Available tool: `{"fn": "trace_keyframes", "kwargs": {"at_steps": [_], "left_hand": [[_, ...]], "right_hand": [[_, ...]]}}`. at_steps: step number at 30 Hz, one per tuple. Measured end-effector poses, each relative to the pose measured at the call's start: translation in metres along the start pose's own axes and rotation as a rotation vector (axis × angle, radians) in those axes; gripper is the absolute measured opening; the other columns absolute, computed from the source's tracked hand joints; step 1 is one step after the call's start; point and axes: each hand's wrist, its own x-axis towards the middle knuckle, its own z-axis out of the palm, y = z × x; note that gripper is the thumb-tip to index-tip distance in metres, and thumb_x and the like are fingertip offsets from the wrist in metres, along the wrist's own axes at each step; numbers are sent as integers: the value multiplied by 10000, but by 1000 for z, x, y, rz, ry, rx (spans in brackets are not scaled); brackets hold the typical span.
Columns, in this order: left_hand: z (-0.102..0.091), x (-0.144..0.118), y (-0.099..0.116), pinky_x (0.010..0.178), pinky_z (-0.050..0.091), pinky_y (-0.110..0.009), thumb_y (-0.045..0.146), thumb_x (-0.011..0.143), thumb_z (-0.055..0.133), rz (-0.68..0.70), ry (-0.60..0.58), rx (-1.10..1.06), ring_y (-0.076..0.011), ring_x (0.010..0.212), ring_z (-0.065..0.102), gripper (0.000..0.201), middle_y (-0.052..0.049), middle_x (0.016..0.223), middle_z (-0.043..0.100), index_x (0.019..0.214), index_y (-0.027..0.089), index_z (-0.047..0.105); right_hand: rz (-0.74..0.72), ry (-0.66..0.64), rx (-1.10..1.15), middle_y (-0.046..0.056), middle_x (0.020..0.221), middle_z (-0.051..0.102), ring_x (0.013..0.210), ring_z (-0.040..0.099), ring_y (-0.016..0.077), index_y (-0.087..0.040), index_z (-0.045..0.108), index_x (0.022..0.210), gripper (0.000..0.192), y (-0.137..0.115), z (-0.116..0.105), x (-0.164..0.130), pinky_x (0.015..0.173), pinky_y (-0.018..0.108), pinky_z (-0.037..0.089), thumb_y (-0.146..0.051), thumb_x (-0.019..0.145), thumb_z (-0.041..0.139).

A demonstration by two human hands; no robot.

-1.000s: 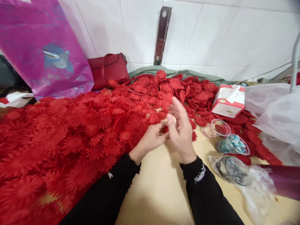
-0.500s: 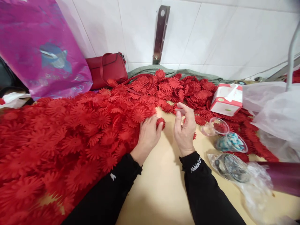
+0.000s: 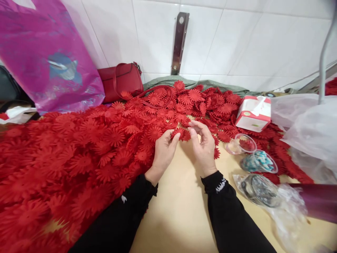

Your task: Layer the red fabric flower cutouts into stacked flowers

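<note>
A red fabric flower (image 3: 180, 134) sits between my two hands at the edge of a big heap of red flowers (image 3: 86, 154). My left hand (image 3: 162, 153) pinches this flower by its left side with thumb and fingertips. My right hand (image 3: 204, 146) is just right of it, fingers curled and apart, with the thumb tip close to the flower's right edge. Nothing shows inside the right hand. Both arms wear black sleeves and rest on the tan table (image 3: 181, 214).
A red handbag (image 3: 121, 80) and a magenta plastic bag (image 3: 47, 52) stand at the back left by the tiled wall. On the right are a white-and-red box (image 3: 254, 113), two small clear bowls (image 3: 241, 143) (image 3: 259, 161), clear plastic bags (image 3: 308, 130) and a wrapped round item (image 3: 259, 189).
My right hand came down from its raised position to the table edge. My left hand took a small flower from the heap and holds it between both hands.
</note>
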Motion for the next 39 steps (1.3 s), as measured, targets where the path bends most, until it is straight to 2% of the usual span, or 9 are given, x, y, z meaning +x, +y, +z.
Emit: {"fn": "trace_keyframes", "kwargs": {"at_steps": [3,6,14,21,24,29,34,37,39], "left_hand": [[0,4,0,759,496,-249,443,905,728,-66,-19,-226,-131,759,609,273,-5,845,691,880,180,660],[-1,6,2,710,486,-239,472,846,788,-100,9,-318,-114,703,570,334,14,765,655,797,178,636],[-3,5,8,692,475,-233,483,780,845,-117,41,-377,-103,670,538,381,29,703,629,714,180,623],[0,4,7,819,532,-266,428,838,806,-134,-147,-406,-135,800,649,266,-16,875,743,878,180,716],[0,4,5,806,537,-264,427,856,790,-147,-172,-382,-145,818,666,267,-25,869,745,873,172,713],[-1,4,4,754,537,-253,450,872,768,-190,-58,-381,-126,760,638,296,-8,842,701,872,179,648],[-3,3,3,732,547,-250,381,901,740,-112,96,-333,-125,748,636,394,8,891,673,1224,248,558],[-4,2,2,784,550,-260,382,963,649,-35,95,-237,-139,829,632,201,-14,954,644,1090,237,591],[-5,3,2,839,551,-276,394,987,611,-23,85,-183,-154,896,632,187,-36,1015,646,1054,220,616]], "right_hand": [[-62,-54,3,99,1249,702,1159,678,232,-265,713,1201,224,-5,1,0,1088,472,531,-326,1004,626],[-109,-103,-19,98,1304,681,1284,621,239,-277,737,1163,198,-9,2,0,1142,485,492,-289,979,666],[51,-187,127,98,1250,715,1236,664,227,-254,756,1034,124,-7,7,-4,1125,479,509,-331,975,678],[294,-35,406,75,1212,744,1124,699,222,-239,680,903,131,-2,13,-5,1005,427,568,-366,914,709],[401,60,542,51,1135,758,1015,705,204,-239,644,843,146,4,15,-4,906,387,586,-357,871,726],[488,215,668,-2,942,724,882,691,175,-254,599,856,237,15,9,3,852,356,575,-391,815,788],[450,191,669,-35,898,656,798,652,138,-265,602,947,335,18,4,7,809,317,558,-424,779,845],[436,167,597,-32,903,654,779,630,130,-273,615,1035,410,19,3,7,795,299,557,-403,744,873],[430,168,556,-23,909,666,802,640,140,-276,616,1061,426,20,2,7,816,311,564,-399,742,870]]}}
